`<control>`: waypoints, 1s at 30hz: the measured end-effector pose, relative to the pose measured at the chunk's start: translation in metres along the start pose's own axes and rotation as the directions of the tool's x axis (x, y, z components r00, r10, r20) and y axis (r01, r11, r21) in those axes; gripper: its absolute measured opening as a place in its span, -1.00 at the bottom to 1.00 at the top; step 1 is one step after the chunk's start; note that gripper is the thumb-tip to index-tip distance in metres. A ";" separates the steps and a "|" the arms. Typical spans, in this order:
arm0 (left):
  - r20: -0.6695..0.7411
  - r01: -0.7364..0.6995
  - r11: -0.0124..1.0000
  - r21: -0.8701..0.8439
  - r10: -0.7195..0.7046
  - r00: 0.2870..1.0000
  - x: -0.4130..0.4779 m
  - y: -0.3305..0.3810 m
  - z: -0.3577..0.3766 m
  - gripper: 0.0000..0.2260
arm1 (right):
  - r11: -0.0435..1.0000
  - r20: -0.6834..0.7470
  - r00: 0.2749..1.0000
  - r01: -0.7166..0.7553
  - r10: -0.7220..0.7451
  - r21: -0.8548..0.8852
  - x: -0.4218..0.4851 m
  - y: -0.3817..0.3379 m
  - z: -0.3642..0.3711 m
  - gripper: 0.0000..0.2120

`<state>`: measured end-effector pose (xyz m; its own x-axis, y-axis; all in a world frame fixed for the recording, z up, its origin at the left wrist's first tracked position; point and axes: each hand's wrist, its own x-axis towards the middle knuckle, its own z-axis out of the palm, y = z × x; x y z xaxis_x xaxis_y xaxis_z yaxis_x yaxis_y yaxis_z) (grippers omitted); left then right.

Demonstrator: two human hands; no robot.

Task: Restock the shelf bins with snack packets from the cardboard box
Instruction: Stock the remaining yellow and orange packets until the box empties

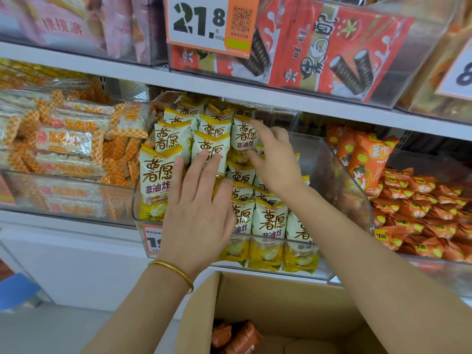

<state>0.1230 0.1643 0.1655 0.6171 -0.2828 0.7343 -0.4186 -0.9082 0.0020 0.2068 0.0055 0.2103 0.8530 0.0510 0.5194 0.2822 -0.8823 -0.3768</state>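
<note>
The white shelf point(102, 70) fills most of what you see, with clear bins set side by side along its boards. Your clear middle bin point(341, 162) sits at the shelf's front edge, straight ahead of you, and is packed with white-and-yellow snack packets point(268, 226) standing upright in rows, those behind standing higher than those at the front wall. The bin to its left point(15, 190) holds orange-checked rice bars, and the bin to its right point(434, 154) holds orange packets. On the board above, another bin holds red wafer-roll packs point(332, 52), with a price tag point(199, 21) reading 21.8 on its front. The cardboard box point(281, 302) stands open below the middle bin, close to the shelf's front edge; a few orange packets point(237, 335) lie at its bottom. Your left hand point(196, 213) lies flat with straight, slightly spread fingers, pressing on the packets in the bin's left half. Your right hand point(278, 159) reaches deeper, fingers spread wide, index tip on the top corner of a rear packet and thumb lower on the same row, curled round nothing. A gold bangle point(173, 268) circles your left wrist.
</note>
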 end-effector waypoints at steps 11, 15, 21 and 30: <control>0.035 -0.298 0.920 -0.255 0.317 0.948 -0.053 0.052 -0.045 -0.75 | 0.970 -0.038 0.997 0.076 -0.070 0.232 -0.220 -0.002 -0.091 -0.74; 0.334 -0.340 0.876 -0.341 0.451 0.828 -0.110 0.087 -0.036 -0.73 | 0.961 0.281 0.946 -0.217 0.162 0.174 -0.319 0.045 -0.067 -0.76; 0.574 -0.271 0.897 -0.349 0.433 0.695 -0.161 0.111 -0.023 -0.71 | 0.907 0.621 0.696 -0.416 0.361 -0.061 -0.380 0.104 -0.014 -0.69; 0.679 -0.231 0.926 -0.299 0.376 0.631 -0.175 0.106 -0.007 -0.77 | 0.821 0.727 0.440 -0.484 0.527 -0.303 -0.407 0.119 0.084 -0.51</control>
<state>-0.0342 0.1194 0.0415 0.6839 -0.7296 0.0031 -0.7292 -0.6833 0.0355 -0.0701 -0.0813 -0.1102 0.8431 -0.1023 -0.5280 -0.3138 -0.8909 -0.3285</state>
